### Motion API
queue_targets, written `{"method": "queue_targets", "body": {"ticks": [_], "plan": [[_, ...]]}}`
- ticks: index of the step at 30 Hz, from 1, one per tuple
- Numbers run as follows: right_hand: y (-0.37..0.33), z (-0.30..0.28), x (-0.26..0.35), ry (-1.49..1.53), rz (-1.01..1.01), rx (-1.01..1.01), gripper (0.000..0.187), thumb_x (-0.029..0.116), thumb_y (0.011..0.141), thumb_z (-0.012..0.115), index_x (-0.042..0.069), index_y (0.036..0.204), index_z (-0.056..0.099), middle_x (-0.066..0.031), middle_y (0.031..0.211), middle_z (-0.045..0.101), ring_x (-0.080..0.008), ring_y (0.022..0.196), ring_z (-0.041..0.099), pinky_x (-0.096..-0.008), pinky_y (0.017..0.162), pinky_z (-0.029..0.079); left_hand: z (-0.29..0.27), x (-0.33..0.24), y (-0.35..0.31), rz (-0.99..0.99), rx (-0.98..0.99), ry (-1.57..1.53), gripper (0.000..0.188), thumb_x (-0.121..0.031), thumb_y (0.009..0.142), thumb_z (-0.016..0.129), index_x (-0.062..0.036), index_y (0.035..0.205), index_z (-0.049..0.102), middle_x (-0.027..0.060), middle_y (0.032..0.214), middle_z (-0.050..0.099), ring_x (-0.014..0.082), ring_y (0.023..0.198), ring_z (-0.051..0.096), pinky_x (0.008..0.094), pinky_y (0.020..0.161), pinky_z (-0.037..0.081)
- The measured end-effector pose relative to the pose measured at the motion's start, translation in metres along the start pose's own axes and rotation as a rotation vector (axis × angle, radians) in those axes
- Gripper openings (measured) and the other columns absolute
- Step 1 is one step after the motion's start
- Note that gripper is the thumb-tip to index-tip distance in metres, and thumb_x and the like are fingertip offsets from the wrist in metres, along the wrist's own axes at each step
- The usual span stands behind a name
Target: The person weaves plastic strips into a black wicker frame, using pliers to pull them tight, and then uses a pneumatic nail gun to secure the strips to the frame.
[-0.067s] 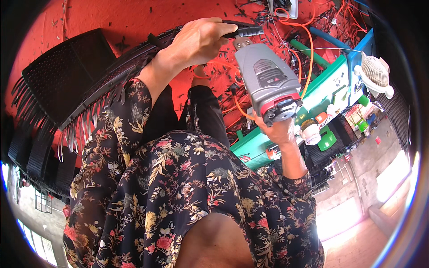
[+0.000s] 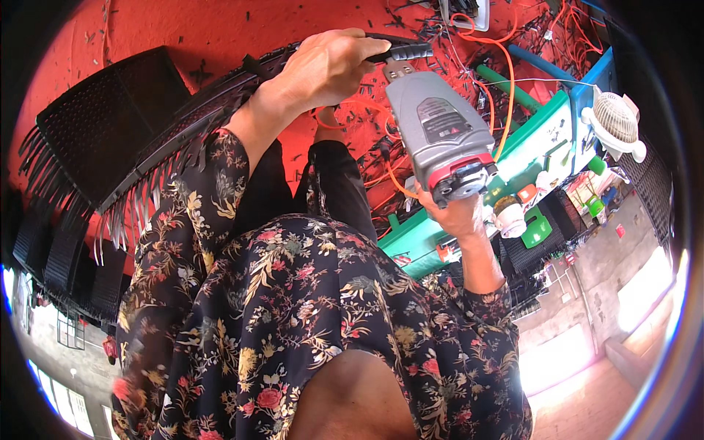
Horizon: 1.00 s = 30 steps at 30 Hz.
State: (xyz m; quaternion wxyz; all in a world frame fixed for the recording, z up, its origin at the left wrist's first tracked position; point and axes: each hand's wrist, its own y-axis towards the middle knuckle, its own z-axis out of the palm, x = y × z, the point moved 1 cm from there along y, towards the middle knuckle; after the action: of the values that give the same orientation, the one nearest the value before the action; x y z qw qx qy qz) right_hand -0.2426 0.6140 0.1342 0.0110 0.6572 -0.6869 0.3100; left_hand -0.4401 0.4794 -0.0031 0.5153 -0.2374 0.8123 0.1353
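Note:
My left hand is closed around the edge of a black woven plastic panel, which slopes down to the left with long loose strips hanging from its rim. A short black ribbed end sticks out past my fingers. My right hand grips the rear of a grey power tool with red trim. The tool's metal tip is right beside the ribbed end; whether they touch, I cannot tell. My right fingers are partly hidden behind the tool.
Black scraps litter the red floor, where orange cord loops about. On the right stands a green bench with a small white fan, a white container and small items. More black woven panels stand at far left.

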Motion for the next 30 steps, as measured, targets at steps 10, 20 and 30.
{"method": "queue_targets", "body": {"ticks": [10, 20, 30], "plan": [[0.004, 0.002, 0.006, 0.007, -0.016, -0.076, 0.039, 0.012, 0.072, 0.076, -0.001, 0.104, 0.059, -0.012, 0.098, 0.062, -0.0241, 0.083, 0.062, -0.037, 0.077, 0.048, 0.0, 0.002, -0.001, -0.001, -0.004, 0.044, 0.035, -0.002, 0.078, 0.063, -0.0041, 0.112, 0.06, 0.0141, 0.089, 0.06, 0.0351, 0.084, 0.059, 0.0392, 0.072, 0.049], [0.001, 0.011, 0.003, 0.223, 0.074, -0.088, 0.032, 0.005, 0.076, 0.072, -0.001, 0.104, 0.059, -0.0068, 0.093, 0.062, -0.0153, 0.081, 0.06, -0.0311, 0.072, 0.048, -0.001, 0.004, 0.001, 0.004, -0.015, 0.03, 0.035, -0.003, 0.078, 0.064, -0.0047, 0.113, 0.06, 0.0136, 0.088, 0.06, 0.0341, 0.083, 0.059, 0.039, 0.071, 0.049], [0.002, 0.012, 0.004, 0.412, 0.195, -0.058, 0.026, 0.002, 0.077, 0.067, 0.0, 0.101, 0.059, -0.0039, 0.091, 0.061, -0.0124, 0.078, 0.058, -0.0276, 0.072, 0.047, -0.003, 0.003, 0.002, 0.005, -0.019, 0.058, 0.033, -0.003, 0.078, 0.063, -0.0048, 0.11, 0.061, 0.0136, 0.087, 0.06, 0.0343, 0.082, 0.059, 0.0395, 0.071, 0.049]]}}
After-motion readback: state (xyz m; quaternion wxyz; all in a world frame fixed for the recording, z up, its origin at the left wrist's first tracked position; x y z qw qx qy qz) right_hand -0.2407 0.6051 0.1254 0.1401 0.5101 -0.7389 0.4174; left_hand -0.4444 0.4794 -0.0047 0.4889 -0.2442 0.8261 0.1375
